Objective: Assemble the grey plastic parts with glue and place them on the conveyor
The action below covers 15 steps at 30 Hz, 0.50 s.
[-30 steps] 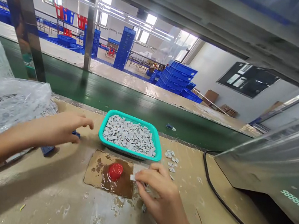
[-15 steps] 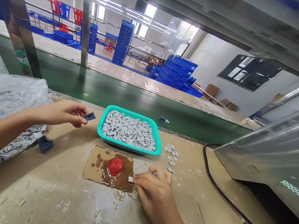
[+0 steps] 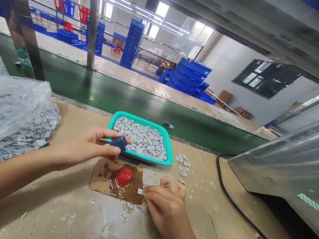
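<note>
One dark blue block (image 3: 119, 142): up in the left hand (image 3: 96, 144), by the near left side of the green basket (image 3: 169, 157). From where I stand, I can't tell if it touches the basket.
Left hand: closed on the block, with the thumb on the near side and a finger poking out behind.
Right hand (image 3: 166, 204): near the middle of the bench (image 3: 72, 218), with thumb and finger pinching a small pale piece (image 3: 140, 191).
Small pale piece: its end sticks out to the left, at the right edge of the wet card (image 3: 98, 184).
Red lump (image 3: 123, 176): round, shiny and wet, sitting on the card between the two hands.
Green basket: just past the card, on the far side, and full of little grey bits (image 3: 141, 137).
Loose grey bits (image 3: 182, 165): a few lie on the bench, right of the basket.
Clear bag (image 3: 16, 94): big and crinkly, over on the left, with lots more bits in it.
Green belt (image 3: 109, 96): runs along the far side of the bench, and a small dark and white thing (image 3: 168, 124) lies on it.
Black cord (image 3: 227, 189): bends along the bench on the right.
Blue crates (image 3: 188, 78): piled up far off, behind the belt.
</note>
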Tool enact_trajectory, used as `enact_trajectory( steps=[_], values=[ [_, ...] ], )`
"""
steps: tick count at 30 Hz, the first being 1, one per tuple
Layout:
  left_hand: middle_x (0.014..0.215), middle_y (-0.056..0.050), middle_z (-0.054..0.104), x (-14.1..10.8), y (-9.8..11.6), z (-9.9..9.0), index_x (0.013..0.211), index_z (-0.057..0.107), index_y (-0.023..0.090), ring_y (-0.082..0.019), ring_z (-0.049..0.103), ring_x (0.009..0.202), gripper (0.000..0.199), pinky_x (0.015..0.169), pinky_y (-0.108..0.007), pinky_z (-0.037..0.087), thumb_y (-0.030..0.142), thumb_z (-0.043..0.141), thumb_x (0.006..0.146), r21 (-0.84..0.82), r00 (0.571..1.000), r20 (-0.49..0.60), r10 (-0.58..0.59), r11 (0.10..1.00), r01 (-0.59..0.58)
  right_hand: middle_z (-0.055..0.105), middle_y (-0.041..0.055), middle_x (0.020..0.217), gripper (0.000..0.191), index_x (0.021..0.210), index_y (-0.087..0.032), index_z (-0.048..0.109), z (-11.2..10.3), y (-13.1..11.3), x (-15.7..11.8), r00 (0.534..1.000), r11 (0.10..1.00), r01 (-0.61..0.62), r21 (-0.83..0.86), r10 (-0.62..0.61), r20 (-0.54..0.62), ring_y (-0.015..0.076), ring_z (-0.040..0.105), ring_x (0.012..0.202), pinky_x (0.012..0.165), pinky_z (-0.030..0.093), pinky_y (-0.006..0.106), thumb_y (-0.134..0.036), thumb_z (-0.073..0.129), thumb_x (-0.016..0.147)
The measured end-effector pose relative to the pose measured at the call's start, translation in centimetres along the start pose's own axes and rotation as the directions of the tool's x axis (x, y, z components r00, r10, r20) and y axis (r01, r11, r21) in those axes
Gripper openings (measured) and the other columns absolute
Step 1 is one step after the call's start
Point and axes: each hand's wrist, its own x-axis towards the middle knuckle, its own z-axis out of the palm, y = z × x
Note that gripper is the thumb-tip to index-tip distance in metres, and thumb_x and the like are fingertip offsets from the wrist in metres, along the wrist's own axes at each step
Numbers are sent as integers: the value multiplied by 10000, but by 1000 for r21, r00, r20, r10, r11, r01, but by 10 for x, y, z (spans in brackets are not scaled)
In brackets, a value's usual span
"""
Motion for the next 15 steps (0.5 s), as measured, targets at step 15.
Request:
enact_trajectory(
  steps=[15],
  values=[
    [750,10,590,-13,4,18,743,611,190,-126,528,702,76,622,-224,396,249,596,697,657,945,54,324,701,-278,679,8,728,153,766,-219,655,-32,-14,37,989,978,-17,208,48,-143,160,541,685,599,441,312,-89,589,721]
  ],
)
